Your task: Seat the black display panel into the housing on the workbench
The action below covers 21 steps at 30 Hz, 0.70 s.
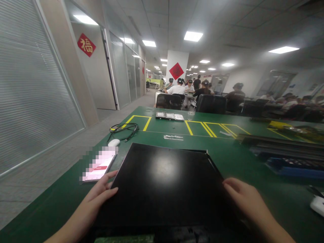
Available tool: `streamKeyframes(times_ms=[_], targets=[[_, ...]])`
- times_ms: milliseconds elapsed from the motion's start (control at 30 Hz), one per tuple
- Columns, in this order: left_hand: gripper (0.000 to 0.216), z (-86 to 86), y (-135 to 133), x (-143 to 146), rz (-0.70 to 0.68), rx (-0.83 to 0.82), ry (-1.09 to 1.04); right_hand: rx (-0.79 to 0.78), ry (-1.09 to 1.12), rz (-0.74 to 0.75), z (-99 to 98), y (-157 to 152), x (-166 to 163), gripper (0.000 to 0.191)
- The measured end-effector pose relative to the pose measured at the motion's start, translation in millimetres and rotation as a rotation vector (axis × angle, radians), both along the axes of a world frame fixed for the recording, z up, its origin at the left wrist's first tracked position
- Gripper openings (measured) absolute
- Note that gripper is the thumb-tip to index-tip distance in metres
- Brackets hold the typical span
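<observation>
A large flat black panel (162, 182) lies in front of me on the green table (227, 158). My left hand (97, 194) grips its left edge, fingers curled onto the top face. Over at the right edge, my right hand (244, 199) rests on the panel with fingers laid over the rim. The panel's near edge is raised a little above something dark beneath it.
A phone (98, 167) lies left of the panel, with a white mouse (113, 142) and a black cable (125, 129) beyond. Small trays (169, 116) sit inside yellow floor-tape marks. Black rails and a blue tray (286, 152) lie at right. People sit at tables far behind.
</observation>
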<state>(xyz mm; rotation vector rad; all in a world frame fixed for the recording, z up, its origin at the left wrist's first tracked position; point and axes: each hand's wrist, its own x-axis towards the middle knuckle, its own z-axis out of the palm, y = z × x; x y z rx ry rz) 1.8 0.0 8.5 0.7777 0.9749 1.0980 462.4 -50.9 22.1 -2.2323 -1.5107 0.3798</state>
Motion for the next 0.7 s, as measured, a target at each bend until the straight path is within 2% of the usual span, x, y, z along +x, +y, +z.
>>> streamKeyframes(times_ms=[200, 300, 367, 500, 700], targets=[[0.057, 1.0, 3, -1, 0.106, 0.061, 0.118, -0.001, 0.021, 0.01, -1.2, -1, 1, 0.036], [0.055, -2.1, 7, -5, 0.122, 0.09, 0.209, -0.004, 0.021, 0.01, -0.9, -1, 2, 0.037], [0.053, -4.5, 10, -10, 0.136, 0.171, 0.318, -0.006, 0.016, 0.013, 0.2, -1, 1, 0.037], [0.046, -9.5, 15, -15, 0.141, 0.314, 0.545, 0.012, 0.006, 0.02, 2.5, -1, -1, 0.036], [0.041, -24.1, 20, -23, 0.087, 0.452, 0.722, 0.051, 0.01, 0.02, 0.5, -1, 0, 0.033]])
